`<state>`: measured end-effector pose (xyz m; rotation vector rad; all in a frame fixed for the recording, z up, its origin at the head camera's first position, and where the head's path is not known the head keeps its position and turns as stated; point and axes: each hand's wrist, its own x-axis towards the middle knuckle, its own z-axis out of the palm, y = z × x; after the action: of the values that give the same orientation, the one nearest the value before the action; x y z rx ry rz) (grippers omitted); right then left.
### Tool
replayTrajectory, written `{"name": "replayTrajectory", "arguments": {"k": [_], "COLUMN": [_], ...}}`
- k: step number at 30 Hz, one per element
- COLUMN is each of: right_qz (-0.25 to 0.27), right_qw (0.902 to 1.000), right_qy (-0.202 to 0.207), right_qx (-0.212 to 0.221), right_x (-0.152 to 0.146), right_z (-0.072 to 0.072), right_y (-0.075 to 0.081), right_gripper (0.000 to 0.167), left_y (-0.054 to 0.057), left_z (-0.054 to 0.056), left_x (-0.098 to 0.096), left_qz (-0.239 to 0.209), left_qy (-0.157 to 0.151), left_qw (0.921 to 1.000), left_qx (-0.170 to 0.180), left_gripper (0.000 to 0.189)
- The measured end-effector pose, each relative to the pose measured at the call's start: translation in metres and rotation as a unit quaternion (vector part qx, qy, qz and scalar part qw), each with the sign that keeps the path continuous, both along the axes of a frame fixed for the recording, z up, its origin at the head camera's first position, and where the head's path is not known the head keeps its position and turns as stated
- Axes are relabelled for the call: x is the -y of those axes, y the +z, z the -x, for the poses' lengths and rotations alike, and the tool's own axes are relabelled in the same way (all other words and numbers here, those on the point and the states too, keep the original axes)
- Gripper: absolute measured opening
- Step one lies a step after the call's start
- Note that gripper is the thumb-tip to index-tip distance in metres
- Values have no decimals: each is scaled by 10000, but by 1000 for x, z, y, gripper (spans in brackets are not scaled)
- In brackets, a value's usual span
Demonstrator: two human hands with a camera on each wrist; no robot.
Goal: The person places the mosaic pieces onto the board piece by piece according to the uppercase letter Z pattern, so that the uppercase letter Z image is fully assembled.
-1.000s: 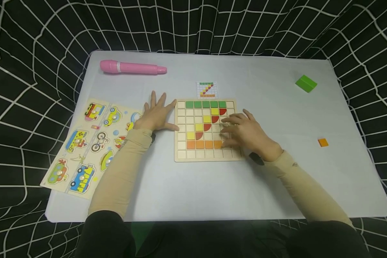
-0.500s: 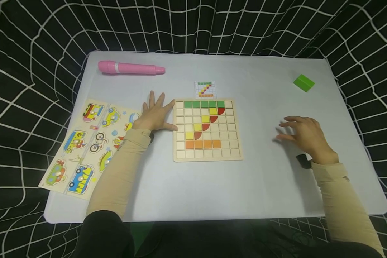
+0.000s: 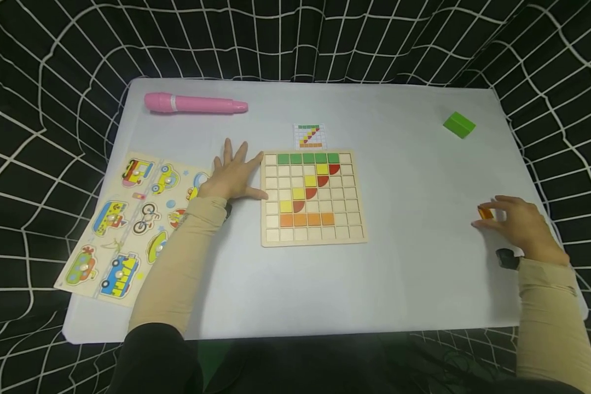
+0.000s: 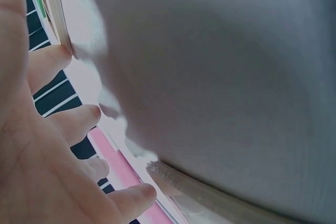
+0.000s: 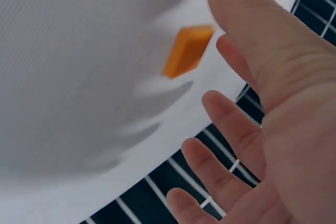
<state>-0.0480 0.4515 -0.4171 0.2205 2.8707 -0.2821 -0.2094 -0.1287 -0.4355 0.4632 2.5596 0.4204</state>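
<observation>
At the table's right side, my right hand [image 3: 524, 227] is over an orange square tile [image 3: 485, 213], with thumb and index finger on either side of it. In the right wrist view the orange tile [image 5: 189, 51] shows uncovered beside the index fingertip, and the other fingers are spread. My left hand [image 3: 229, 178] rests with fingers spread at the left edge of a wooden grid board [image 3: 273, 235], thumb and index fingertip right at its rim. On the board are a green row, a diagonal of yellow squares and red quarter-circles, and an orange row near the bottom.
A small pattern card [image 3: 296, 143] lies behind the board. A vehicle puzzle board [image 3: 128, 230] sits at the left, partly under my left forearm. A pink stick-shaped thing [image 3: 202, 104] lies at the back left, a green piece [image 3: 459, 125] at the back right.
My right hand has left the board and moved right across the table to the orange tile. My left hand stays at the board's left edge. The whole head view shifts slightly.
</observation>
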Motion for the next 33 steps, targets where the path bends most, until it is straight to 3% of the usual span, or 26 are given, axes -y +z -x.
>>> {"name": "replayTrajectory", "arguments": {"k": [14,19,23,30,33], "right_qz": [9,-98,-173,159,204], "right_qw": [9999,9996,9984,9992,9985], "right_qy": [-105,278,547,364,502], "right_qx": [133,-32,9,94,-29], "right_x": [-23,-21,-17,-2,13], "right_z": [-11,-9,-6,0,8], "right_y": [-6,-9,-11,-9,-6], "right_gripper": [49,35,32,36,35], "left_y": [-2,-2,-3,-1,-2], "left_z": [2,1,1,0,1], "left_x": [0,0,1,2,2], "left_qz": [-10,-9,8,7,-18], "left_qy": [3,20,26,14,-10], "left_qw": [10000,10000,10000,10000,10000], "left_qx": [-3,5,32,12,-8], "left_gripper": [113,112,112,112,112]}}
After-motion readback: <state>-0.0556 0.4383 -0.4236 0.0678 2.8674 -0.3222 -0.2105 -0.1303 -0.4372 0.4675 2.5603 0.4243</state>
